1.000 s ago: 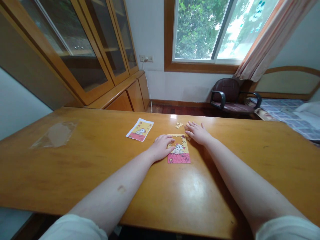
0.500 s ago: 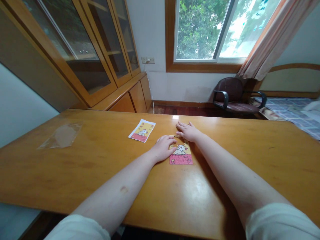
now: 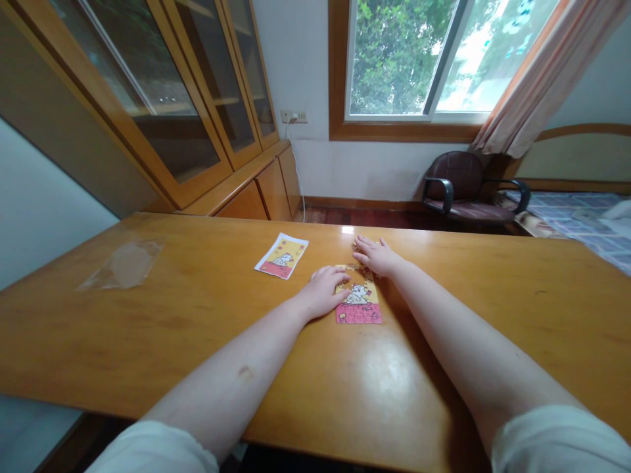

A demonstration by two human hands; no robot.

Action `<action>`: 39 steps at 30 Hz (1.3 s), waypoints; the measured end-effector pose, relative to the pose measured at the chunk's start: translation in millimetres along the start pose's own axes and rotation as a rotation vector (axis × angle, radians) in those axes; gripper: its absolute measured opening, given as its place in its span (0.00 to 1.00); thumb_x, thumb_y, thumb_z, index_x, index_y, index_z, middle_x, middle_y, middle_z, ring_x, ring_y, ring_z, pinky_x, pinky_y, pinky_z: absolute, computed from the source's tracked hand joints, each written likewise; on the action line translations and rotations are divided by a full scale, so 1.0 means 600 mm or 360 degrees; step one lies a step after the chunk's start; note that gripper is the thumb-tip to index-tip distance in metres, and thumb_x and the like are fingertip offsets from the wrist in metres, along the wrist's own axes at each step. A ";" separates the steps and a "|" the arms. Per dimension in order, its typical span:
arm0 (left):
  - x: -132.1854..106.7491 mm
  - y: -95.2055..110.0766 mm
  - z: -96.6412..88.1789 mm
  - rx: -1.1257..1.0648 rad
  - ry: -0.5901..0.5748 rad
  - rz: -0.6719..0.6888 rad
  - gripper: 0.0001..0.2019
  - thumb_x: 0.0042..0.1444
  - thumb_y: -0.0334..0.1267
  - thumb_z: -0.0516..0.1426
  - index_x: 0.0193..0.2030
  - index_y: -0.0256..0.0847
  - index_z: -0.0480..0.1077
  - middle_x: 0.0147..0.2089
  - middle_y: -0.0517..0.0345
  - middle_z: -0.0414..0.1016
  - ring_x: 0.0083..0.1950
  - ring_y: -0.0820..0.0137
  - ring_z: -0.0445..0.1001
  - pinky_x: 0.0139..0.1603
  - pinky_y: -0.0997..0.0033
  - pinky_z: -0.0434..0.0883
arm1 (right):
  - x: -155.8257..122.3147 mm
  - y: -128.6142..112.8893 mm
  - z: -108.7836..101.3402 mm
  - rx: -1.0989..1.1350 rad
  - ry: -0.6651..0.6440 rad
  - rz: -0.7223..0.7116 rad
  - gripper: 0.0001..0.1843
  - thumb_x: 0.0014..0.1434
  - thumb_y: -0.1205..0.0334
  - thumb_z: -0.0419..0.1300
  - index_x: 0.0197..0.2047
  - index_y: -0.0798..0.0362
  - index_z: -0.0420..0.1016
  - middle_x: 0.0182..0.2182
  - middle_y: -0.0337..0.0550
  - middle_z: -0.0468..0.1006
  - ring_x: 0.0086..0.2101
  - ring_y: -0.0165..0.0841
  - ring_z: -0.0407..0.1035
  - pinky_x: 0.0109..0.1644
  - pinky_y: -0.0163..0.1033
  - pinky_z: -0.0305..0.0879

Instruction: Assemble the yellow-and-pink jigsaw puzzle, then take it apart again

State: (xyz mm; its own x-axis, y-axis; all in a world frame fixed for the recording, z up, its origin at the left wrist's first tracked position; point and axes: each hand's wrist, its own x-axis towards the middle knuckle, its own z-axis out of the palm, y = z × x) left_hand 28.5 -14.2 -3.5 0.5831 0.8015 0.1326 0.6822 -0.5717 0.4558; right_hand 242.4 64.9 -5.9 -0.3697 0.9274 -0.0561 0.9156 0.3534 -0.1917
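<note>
A small jigsaw puzzle (image 3: 359, 303) with a yellow top, a red bottom and a white cartoon animal lies on the wooden table (image 3: 197, 328). My left hand (image 3: 325, 291) rests flat on the puzzle's left edge, fingers spread. My right hand (image 3: 377, 256) lies palm down just beyond the puzzle's top right corner, fingers stretched out over the loose pieces, which it hides. Left of the puzzle lies a printed reference card (image 3: 282, 256) with the same picture.
A clear plastic bag (image 3: 122, 264) lies at the table's left. Beyond the table stand a wooden glass-door cabinet (image 3: 197, 98), a dark office chair (image 3: 458, 190) under the window, and a bed (image 3: 582, 210) at the right.
My right hand has slid left over the loose pieces above the puzzle, covering them. My left hand stays on the puzzle's left edge.
</note>
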 end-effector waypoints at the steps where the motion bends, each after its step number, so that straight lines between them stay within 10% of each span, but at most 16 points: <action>1: 0.000 0.000 -0.001 0.0000 -0.0002 -0.0002 0.16 0.60 0.45 0.55 0.52 0.44 0.71 0.59 0.51 0.70 0.61 0.58 0.65 0.63 0.53 0.61 | 0.004 -0.001 0.001 -0.0011 -0.0026 0.0011 0.35 0.67 0.42 0.39 0.71 0.50 0.48 0.70 0.47 0.47 0.67 0.43 0.44 0.69 0.61 0.34; 24: 0.000 0.002 0.001 -0.0006 -0.0024 -0.0020 0.16 0.59 0.43 0.55 0.53 0.43 0.71 0.58 0.51 0.70 0.62 0.58 0.64 0.64 0.54 0.60 | -0.137 0.025 -0.008 0.0047 -0.0200 0.0028 0.35 0.67 0.43 0.38 0.70 0.52 0.51 0.69 0.48 0.48 0.67 0.44 0.45 0.69 0.62 0.34; 35: -0.001 0.004 -0.002 -0.0016 -0.0040 -0.0054 0.17 0.59 0.43 0.56 0.54 0.42 0.71 0.59 0.49 0.69 0.62 0.57 0.63 0.65 0.54 0.60 | -0.135 0.035 -0.010 0.0002 -0.0093 0.0046 0.35 0.66 0.43 0.41 0.69 0.53 0.56 0.67 0.51 0.57 0.66 0.44 0.50 0.69 0.57 0.42; 39: 0.000 0.004 -0.001 -0.0010 -0.0024 -0.0035 0.16 0.59 0.43 0.56 0.53 0.43 0.72 0.59 0.50 0.70 0.62 0.58 0.64 0.64 0.54 0.60 | -0.101 0.043 -0.009 -0.0016 -0.0033 0.0308 0.42 0.64 0.41 0.43 0.72 0.59 0.43 0.70 0.56 0.43 0.68 0.45 0.39 0.69 0.59 0.39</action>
State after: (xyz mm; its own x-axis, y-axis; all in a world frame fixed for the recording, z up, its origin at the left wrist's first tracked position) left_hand 29.8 -15.6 -2.2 0.5746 0.8111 0.1089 0.6923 -0.5527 0.4639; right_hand 289.2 18.6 -2.4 -0.1895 0.9756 -0.1110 0.9715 0.1699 -0.1653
